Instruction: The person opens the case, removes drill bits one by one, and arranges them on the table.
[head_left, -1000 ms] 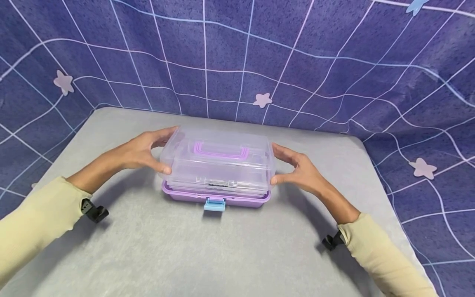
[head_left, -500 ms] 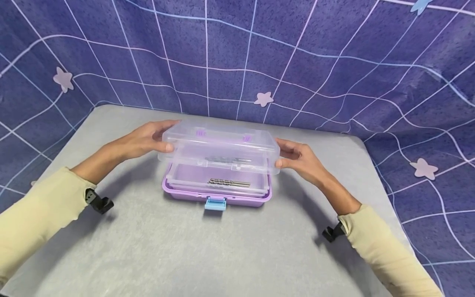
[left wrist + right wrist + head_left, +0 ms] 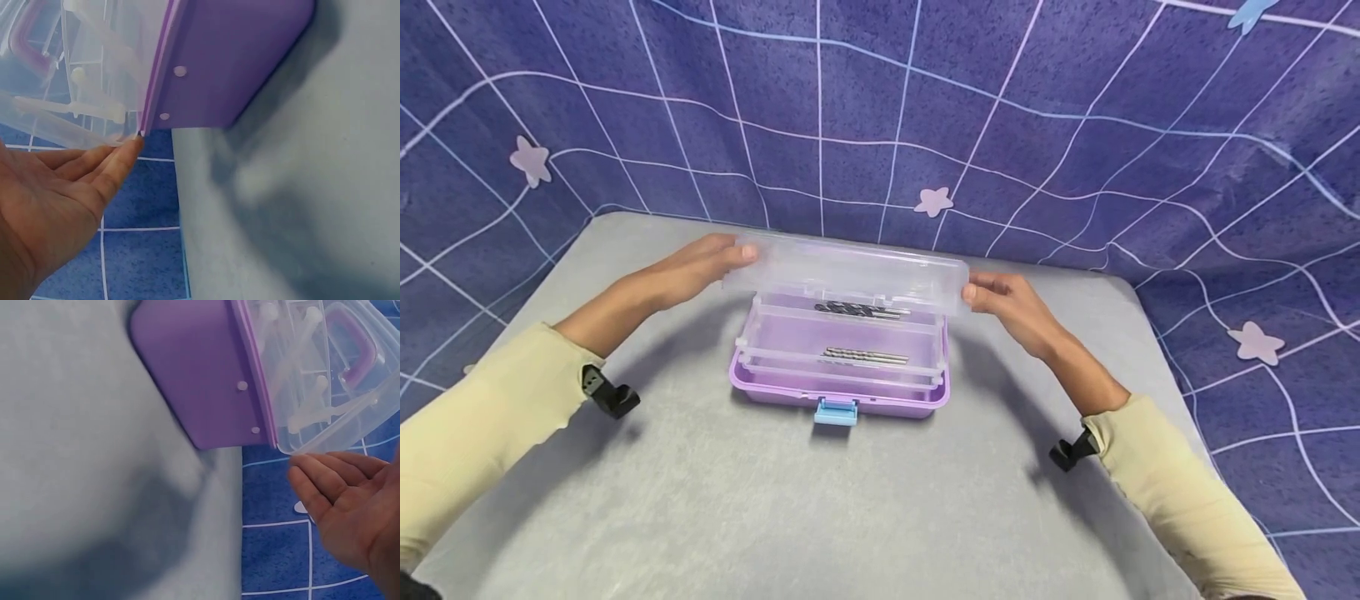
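The clear lid (image 3: 850, 267) lies between the left hand (image 3: 688, 267) and the right hand (image 3: 1011, 304), one at each end, its front edge tilted up and apart from the front rim of the purple box (image 3: 880, 408). The left hand is partly open around the lid's left end, thumb over the front and long fingers behind; the right hand holds the opposite end in much the same way, its fingers gently bent. Both wrist views show the fingertips at the lid's edge, near the rim of the box, but the thumbs are hidden there, so how firmly either hand presses is hard to judge. The forearms reach in from the lower corners in pale sleeves (image 3: 1180, 492) and angle inward, wrists off the table (image 3: 925, 517). The box sits on the table below and between the hands, its blue latch (image 3: 835, 412) facing the person. Under the lid's front edge, two clear trays stand in steps: dark drill bits (image 3: 857, 310) lie in the rear one and silvery drill bits (image 3: 865, 356) in the front one, all nearer the right side than the left.
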A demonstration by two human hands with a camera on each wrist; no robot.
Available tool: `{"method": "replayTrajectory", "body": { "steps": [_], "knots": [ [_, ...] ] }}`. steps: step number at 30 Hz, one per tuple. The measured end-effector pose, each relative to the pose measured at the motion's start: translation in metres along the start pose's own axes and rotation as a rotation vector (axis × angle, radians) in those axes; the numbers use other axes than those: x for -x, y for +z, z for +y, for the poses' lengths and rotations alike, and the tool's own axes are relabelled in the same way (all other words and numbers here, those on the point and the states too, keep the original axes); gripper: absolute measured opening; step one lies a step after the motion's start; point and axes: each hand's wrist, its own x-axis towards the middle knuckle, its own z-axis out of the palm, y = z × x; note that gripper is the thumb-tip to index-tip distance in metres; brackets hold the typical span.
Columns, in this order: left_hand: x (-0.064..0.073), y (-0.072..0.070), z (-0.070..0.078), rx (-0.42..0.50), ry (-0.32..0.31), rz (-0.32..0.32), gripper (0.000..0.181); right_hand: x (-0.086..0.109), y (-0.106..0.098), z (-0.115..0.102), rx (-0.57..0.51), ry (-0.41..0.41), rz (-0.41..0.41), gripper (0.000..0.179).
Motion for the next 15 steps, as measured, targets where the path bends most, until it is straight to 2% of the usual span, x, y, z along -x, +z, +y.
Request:
{"method": "replayTrajectory", "body": {
  "steps": [6,8,15],
  "knots": [
    [-0.011,-0.002,0.009,0.152,-0.05,-0.054,0.085,-0.012,-0.002,-0.006,-0.149,-0.015,-0.024,0.059],
    [-0.014,-0.003,0.012,0.177,-0.067,-0.066,0.09,-0.015,-0.003,-0.008,-0.186,-0.012,-0.033,0.059],
    [-0.027,-0.009,0.016,0.225,-0.114,-0.078,0.098,-0.027,-0.009,-0.013,-0.19,0.094,-0.016,0.079]
  ]
}}
